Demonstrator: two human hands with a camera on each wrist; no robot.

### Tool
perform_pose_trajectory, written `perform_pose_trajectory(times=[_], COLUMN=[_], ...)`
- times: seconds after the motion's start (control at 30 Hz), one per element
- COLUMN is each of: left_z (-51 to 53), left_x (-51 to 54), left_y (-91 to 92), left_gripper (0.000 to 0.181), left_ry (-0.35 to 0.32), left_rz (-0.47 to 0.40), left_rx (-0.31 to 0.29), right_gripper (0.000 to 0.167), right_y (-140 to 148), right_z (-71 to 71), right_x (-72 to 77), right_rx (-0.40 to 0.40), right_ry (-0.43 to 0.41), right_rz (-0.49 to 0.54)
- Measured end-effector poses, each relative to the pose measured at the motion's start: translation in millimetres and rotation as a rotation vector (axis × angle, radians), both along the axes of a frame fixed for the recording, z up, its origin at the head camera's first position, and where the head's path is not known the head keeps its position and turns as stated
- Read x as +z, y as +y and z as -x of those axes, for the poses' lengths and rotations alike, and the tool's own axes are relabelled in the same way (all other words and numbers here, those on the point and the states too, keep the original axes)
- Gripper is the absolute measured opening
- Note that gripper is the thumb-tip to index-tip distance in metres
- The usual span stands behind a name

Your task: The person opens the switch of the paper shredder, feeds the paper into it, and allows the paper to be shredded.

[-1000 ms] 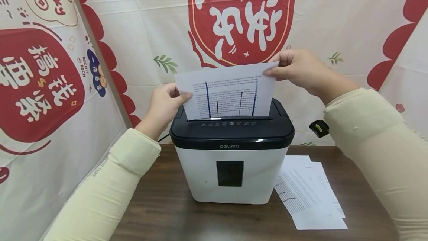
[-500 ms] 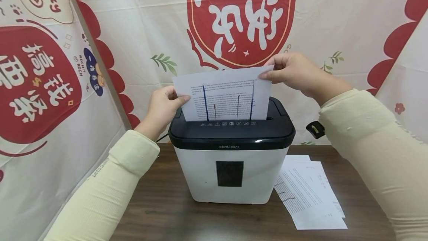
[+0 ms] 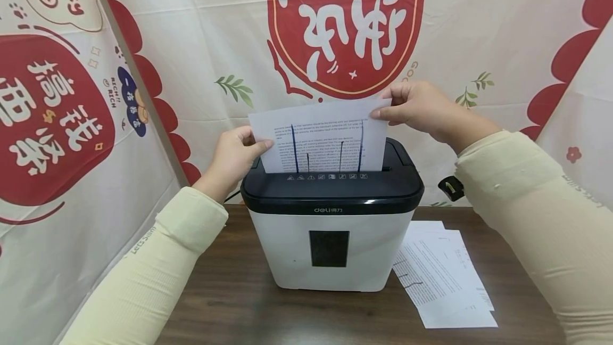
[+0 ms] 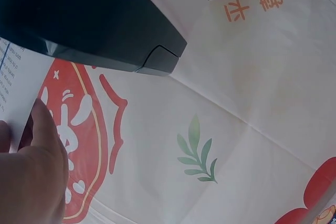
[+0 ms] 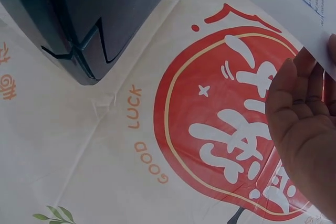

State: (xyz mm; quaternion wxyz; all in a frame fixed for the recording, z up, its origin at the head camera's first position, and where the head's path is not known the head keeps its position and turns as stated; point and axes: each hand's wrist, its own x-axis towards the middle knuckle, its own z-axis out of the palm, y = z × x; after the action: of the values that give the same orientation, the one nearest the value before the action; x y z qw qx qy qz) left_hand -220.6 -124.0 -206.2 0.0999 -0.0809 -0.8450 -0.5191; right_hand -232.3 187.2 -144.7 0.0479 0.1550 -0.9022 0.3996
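A printed sheet of paper (image 3: 325, 137) with dark blue pen lines stands upright in the slot of a paper shredder (image 3: 330, 196), which has a black top and a white bin. My left hand (image 3: 232, 156) pinches the sheet's left edge between thumb and fingers. At the upper right corner, my right hand (image 3: 421, 111) pinches the same sheet. The sheet's lower edge is hidden inside the slot. In the left wrist view the left hand (image 4: 37, 166) holds the paper beside the black shredder top (image 4: 89, 19). The right wrist view shows the right hand (image 5: 304, 108) gripping the paper's corner.
Several loose printed sheets (image 3: 445, 276) lie on the dark wooden table (image 3: 230, 292) to the right of the shredder. Behind stands a printed cloth backdrop (image 3: 191, 41), with a second cloth panel (image 3: 62, 260) on the left. A black cable (image 3: 233, 196) runs behind the shredder.
The sheet has shifted slightly left, and its top edge now stands lower. Both hands have moved a little down with it, still pinching it. The loose sheets lie as before.
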Motion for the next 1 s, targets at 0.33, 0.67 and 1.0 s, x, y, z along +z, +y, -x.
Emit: perform_pose_trajectory(times=[0.33,0.67,1.0], left_z=[1.4,3.4,4.7], left_x=[-3.7,-9.5,-13.4], left_y=[-0.9,-0.1,-0.3], left_gripper=[0.03,0.028,0.026], left_ry=[-0.019,-0.017,0.0], left_rz=[0.06,0.139,0.195], left_rx=[-0.035,-0.03,-0.037], right_gripper=[0.031,0.03,0.026], right_y=[3.3,7.0,5.9], right_z=[0.2,2.5,2.0], right_x=[-6.7,-17.2,-24.5], right_rx=[0.031,0.046,0.052], right_ry=[-0.034,-0.081,-0.086], right_rz=[-0.051,-0.046,-0.06])
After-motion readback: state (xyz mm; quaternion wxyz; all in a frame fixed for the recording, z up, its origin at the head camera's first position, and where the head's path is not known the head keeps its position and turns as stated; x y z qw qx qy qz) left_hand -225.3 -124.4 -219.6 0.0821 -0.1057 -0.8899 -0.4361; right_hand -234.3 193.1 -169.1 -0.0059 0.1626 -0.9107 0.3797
